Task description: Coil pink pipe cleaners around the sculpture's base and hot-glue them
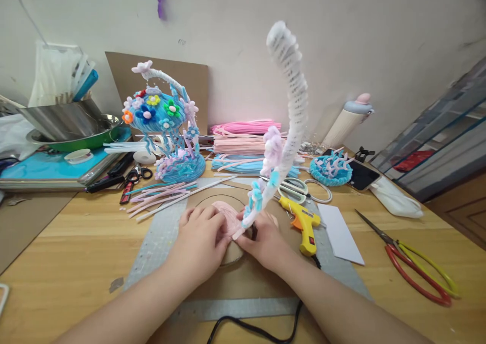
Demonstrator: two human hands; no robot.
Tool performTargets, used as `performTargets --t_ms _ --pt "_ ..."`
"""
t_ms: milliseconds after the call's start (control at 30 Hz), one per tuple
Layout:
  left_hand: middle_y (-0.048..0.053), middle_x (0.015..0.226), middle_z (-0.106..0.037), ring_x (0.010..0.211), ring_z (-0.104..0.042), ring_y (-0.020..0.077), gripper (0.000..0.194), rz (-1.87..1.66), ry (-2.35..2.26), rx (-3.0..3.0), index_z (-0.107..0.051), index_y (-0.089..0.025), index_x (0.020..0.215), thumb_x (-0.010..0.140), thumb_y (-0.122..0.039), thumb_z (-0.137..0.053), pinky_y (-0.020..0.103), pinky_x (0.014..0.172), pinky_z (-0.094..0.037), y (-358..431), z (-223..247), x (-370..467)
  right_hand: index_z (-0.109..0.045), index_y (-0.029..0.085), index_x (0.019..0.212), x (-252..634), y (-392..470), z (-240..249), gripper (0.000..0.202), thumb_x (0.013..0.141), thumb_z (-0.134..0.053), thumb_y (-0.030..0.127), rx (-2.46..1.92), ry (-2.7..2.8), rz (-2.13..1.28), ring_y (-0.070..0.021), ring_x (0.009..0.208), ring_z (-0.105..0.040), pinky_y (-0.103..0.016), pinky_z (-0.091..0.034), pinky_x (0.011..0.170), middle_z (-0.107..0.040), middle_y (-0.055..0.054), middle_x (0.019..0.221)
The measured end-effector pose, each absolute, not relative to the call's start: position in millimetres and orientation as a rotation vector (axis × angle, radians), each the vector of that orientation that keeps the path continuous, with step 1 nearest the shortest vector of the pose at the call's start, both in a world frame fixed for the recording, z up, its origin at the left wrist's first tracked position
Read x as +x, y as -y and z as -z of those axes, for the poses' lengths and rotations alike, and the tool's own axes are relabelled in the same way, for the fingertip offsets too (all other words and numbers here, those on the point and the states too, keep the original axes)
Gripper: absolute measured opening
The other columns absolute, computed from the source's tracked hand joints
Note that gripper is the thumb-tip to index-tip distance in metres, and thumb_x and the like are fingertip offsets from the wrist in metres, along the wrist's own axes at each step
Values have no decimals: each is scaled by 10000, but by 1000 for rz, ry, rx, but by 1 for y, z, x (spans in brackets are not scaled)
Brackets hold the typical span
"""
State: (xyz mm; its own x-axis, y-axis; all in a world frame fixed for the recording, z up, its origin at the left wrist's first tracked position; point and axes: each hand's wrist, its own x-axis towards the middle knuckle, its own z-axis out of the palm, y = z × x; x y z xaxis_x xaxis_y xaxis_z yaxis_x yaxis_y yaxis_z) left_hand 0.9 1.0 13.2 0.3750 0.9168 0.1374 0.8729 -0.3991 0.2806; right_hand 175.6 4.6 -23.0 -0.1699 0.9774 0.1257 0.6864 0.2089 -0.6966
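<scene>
A pink pipe-cleaner piece (227, 217), coiled in rows, lies over a round cardboard disc (233, 255) in front of me. The curled fingers of my left hand (201, 232) grip its left side. My right hand (269, 239) is closed around the foot of a tall curved stem (298, 93) wrapped in white pipe cleaner. Lilac curls (272, 146) and small blue pieces (256, 195) decorate the lower stem. The stem's foot meets the pink piece's right edge, and my fingers partly hide that spot.
A yellow glue gun (306, 222) and white card (339, 232) lie right of my hands, with red-and-yellow scissors (413, 268) beyond. Behind stand a finished pipe-cleaner jellyfish lamp shape (155, 111), pipe-cleaner bundles (241, 144) and a blue round piece (331, 168). A black cord (254, 326) runs in front.
</scene>
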Motion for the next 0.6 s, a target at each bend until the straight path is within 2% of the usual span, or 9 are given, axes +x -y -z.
performTargets --t_ms 167,267,433,600 --pt "30 1100 -588 1033 -488 276 269 -488 -1528 2469 -603 -317 1092 835 -255 -559 469 874 -352 -4 -2 -5 -602 264 1099 185 5 13 362 749 -688 245 -1476 2022 -726 -240 1128 -511 -439 -322 976 -613 -26 1164" --pt "14 1154 -567 1086 -478 270 382 -527 -1426 2542 -567 -395 1177 854 -199 -512 506 931 -325 -4 5 -9 -651 261 1057 191 9 7 263 800 -638 208 -1507 2067 -638 -234 1130 -515 -437 -314 984 -605 -34 1210" --pt "0 1301 -515 1260 -408 287 436 -507 -1356 2561 -585 -440 1171 863 -149 -482 636 1058 -135 -5 7 -12 -704 285 1015 198 10 1 226 881 -555 180 -1496 2191 -489 -211 1104 -543 -435 -290 969 -642 -22 1199" --pt "25 1326 -521 1293 -380 301 415 -470 -1316 2535 -591 -421 1181 882 -160 -471 684 1049 -140 -6 5 -12 -696 331 1061 201 15 -5 258 918 -522 204 -1418 2354 -308 -205 1046 -546 -441 -263 948 -666 -12 1120"
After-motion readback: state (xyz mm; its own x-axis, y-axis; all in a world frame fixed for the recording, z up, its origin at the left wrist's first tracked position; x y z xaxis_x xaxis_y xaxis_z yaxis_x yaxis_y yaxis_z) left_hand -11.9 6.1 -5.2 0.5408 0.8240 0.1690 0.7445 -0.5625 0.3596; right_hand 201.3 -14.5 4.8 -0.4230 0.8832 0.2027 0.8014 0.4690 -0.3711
